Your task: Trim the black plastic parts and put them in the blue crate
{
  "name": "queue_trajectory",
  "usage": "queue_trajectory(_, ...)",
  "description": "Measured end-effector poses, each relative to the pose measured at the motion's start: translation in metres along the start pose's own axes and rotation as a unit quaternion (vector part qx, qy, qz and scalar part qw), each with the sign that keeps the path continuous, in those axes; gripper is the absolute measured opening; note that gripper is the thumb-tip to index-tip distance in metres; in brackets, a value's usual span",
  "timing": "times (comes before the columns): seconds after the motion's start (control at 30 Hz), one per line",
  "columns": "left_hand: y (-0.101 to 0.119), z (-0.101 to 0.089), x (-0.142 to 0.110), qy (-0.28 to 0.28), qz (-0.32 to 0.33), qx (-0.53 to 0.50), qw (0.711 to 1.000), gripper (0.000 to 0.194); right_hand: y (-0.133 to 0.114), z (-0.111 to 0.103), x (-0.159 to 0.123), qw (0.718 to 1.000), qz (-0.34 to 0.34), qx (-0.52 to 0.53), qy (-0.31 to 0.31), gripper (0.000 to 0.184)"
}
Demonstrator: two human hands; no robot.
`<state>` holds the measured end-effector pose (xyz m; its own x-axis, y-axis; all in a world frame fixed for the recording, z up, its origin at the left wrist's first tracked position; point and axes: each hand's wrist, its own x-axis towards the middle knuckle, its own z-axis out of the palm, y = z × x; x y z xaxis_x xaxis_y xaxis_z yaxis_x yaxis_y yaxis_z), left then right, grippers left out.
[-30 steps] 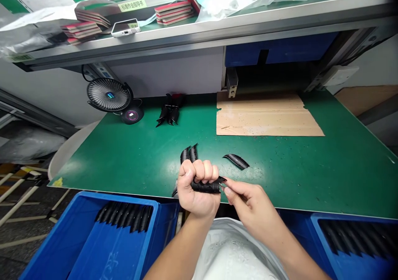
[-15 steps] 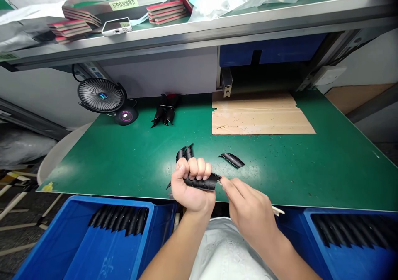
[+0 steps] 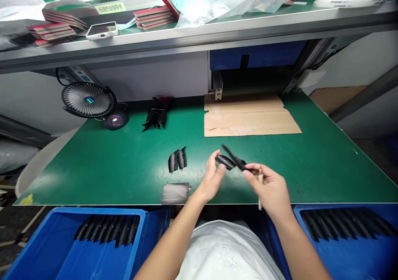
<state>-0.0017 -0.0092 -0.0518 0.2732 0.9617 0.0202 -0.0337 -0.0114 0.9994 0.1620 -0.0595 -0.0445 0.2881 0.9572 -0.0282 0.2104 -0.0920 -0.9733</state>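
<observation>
So far, two curled black pieces (image 3: 177,160) lying side by side on the green mat (image 3: 93,176), a third piece (image 3: 225,161) just beside the left hand (image 3: 211,178), open and empty, fingers spread; right hand (image 3: 270,193) pinched on a thin black strip (image 3: 235,158) and a pale rod (image 3: 260,184), strip's far end reaching past the third piece; a cluster of black pieces (image 3: 155,118) near the fan (image 3: 87,99), more rows packed in both blue bins (image 3: 99,210)
</observation>
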Motion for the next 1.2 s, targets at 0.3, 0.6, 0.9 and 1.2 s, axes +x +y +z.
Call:
queue_trajectory(0.3,-0.047,-0.005,0.028,-0.131,0.082,0.406,0.9,0.016,0.079,-0.03,0.03,0.956,0.003,-0.289,0.053,0.035)
queue_trajectory(0.6,0.054,0.011,-0.013,-0.022,-0.033,-0.004,0.999,0.021,-0.016,-0.019,0.001,0.989,-0.103,-0.076,0.07,0.03)
queue_trajectory(0.9,0.094,0.008,-0.03,-0.036,-0.103,-0.096,0.989,0.019,-0.06,-0.018,-0.031,0.992,-0.078,0.089,-0.038,0.019)
queue_trajectory(1.2,0.106,0.006,-0.037,-0.053,-0.097,-0.067,0.992,0.021,-0.065,-0.017,-0.034,0.989,-0.095,0.108,-0.033,0.017)
